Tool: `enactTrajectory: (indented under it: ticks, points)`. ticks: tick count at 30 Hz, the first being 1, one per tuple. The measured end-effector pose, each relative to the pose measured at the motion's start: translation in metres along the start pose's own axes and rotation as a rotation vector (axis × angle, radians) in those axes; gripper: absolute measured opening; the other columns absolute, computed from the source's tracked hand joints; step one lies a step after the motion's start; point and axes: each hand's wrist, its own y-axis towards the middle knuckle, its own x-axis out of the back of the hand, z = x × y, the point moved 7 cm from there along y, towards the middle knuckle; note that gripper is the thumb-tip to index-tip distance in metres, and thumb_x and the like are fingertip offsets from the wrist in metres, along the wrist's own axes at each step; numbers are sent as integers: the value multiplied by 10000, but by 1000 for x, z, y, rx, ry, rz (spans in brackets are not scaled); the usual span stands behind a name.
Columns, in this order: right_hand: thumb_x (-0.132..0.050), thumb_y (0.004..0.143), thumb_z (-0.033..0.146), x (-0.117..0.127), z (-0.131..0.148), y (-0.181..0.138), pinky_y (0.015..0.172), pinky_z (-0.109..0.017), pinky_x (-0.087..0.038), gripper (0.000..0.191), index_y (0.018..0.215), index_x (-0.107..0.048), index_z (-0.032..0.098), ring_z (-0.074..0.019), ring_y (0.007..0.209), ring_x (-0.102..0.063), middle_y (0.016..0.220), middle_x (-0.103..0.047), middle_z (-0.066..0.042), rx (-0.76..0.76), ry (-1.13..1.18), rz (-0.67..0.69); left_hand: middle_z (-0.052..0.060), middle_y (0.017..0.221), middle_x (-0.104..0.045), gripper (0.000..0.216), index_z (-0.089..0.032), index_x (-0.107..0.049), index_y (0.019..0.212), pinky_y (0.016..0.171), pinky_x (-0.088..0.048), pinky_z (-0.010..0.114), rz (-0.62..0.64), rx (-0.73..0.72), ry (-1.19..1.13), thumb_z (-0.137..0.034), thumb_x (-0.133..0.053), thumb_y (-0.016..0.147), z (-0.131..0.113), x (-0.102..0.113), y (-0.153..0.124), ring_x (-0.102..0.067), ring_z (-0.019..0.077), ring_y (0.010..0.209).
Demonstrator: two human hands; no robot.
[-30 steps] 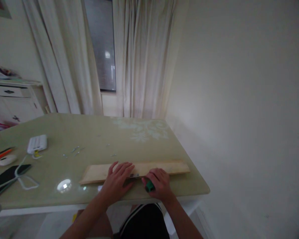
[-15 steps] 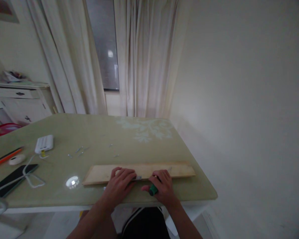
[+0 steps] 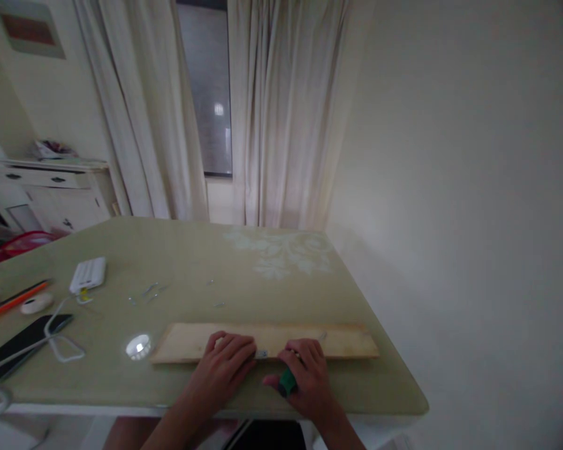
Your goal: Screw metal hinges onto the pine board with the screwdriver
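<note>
A pale wooden board (image 3: 351, 342) lies along the front of the table. My left hand (image 3: 228, 362) is closed over its near edge, fingers bent onto the top face. Beside those fingertips, a small metal plate (image 3: 261, 354) sits at the board's near edge; part of it may be under my hand. My right hand (image 3: 307, 372) is wrapped round a green-handled screwdriver (image 3: 288, 382), its dark butt end facing me. The fingers rest against the board, and the shaft is hidden.
Several small metal pieces (image 3: 152, 290) lie beyond the board on the green table (image 3: 182, 256). To the left are a white power bank (image 3: 88, 274) with a cable, a dark phone (image 3: 25, 344), an orange pencil-like stick (image 3: 16, 300) and a white round item (image 3: 36, 304). A wall (image 3: 450, 219) stands right.
The view has tilted up slightly, so the table and board appear lower. Both hands keep their places on the board; the screwdriver handle is angled slightly differently.
</note>
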Motion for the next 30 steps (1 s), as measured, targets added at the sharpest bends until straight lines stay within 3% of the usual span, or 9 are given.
enactTrajectory:
  ticks: [9, 19, 30]
  points:
    - [-615, 1028, 540, -2, 2, 0, 774, -367, -498, 333, 996, -640, 209, -220, 822, -660, 911, -696, -76, 27, 44, 10, 15, 1132, -792, 226, -283, -720, 1182, 1031, -376, 374, 13, -56, 14, -323, -507, 1117, -2, 5, 5, -690, 181, 1026]
    - [-631, 1011, 569, -3, 2, 0, 796, -388, -501, 345, 988, -645, 224, -235, 849, -659, 921, -705, -81, 16, 37, 13, 65, 1209, -774, 230, -274, -708, 1220, 1003, -484, 447, 165, 33, -67, -197, -570, 1054, 5, -1, 3, -692, 240, 1106]
    - [-604, 1022, 592, -5, 5, 4, 819, -389, -477, 386, 963, -624, 211, -236, 861, -649, 935, -709, -81, 41, -52, 40, 65, 1178, -767, 197, -260, -706, 1188, 939, -513, 418, 196, 31, -92, -310, -542, 1091, 4, 1, 8, -690, 234, 1057]
